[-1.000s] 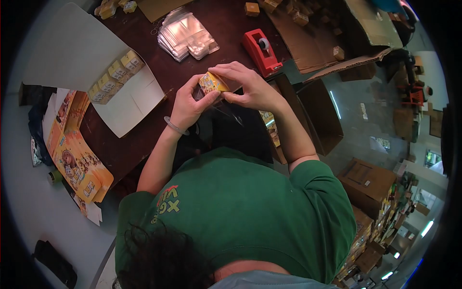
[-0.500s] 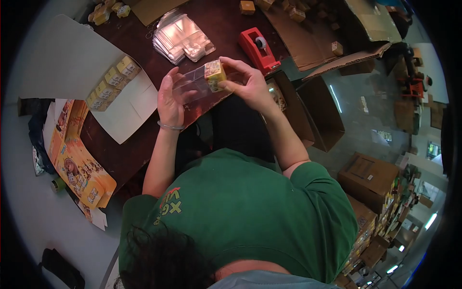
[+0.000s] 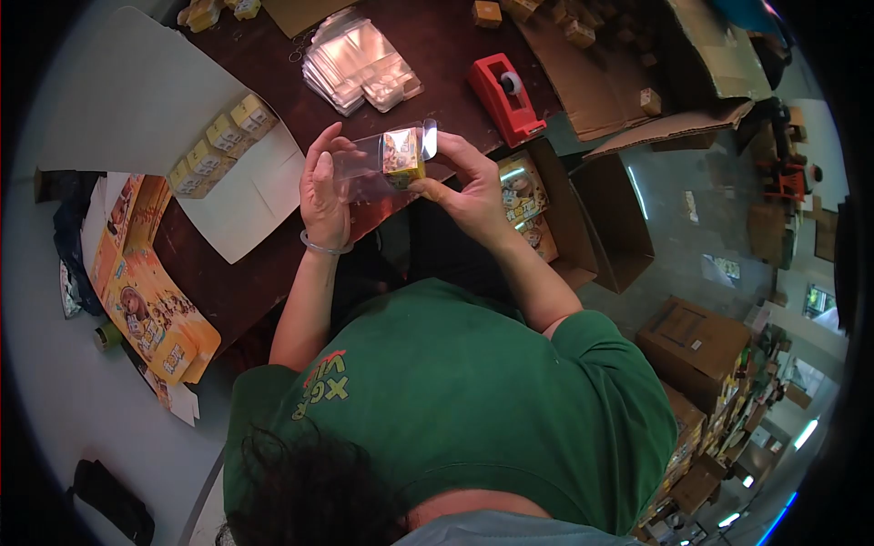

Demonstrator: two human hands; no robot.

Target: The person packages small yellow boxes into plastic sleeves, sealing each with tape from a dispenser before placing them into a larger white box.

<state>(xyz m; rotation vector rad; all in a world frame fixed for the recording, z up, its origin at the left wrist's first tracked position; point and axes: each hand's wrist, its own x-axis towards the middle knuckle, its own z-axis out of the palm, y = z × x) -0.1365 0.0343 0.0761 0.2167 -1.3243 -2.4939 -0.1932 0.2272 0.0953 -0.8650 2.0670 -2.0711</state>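
A clear plastic box (image 3: 362, 166) is held between my two hands above the table's near edge. At its right end sits a small yellow printed box (image 3: 401, 155), apparently inside the clear walls, with a shiny transparent flap (image 3: 430, 139) standing up beside it. My left hand (image 3: 325, 196), with a bracelet at the wrist, is curled around the left end of the plastic box. At the other end, my right hand (image 3: 469, 187) has its thumb at the lower corner of the yellow box; its fingertips are partly hidden behind the flap.
Flat clear plastic packs (image 3: 360, 64) lie stacked beyond my hands, near a red tape dispenser (image 3: 506, 100). Small yellow boxes (image 3: 218, 146) line a white card box at left. Orange printed cartons (image 3: 150, 300) stand left; an open cardboard box (image 3: 583, 218) is at right.
The small yellow box has shifted slightly left and down, and its printed top now faces up more. The clear flap has come into view. My head view has shifted slightly.
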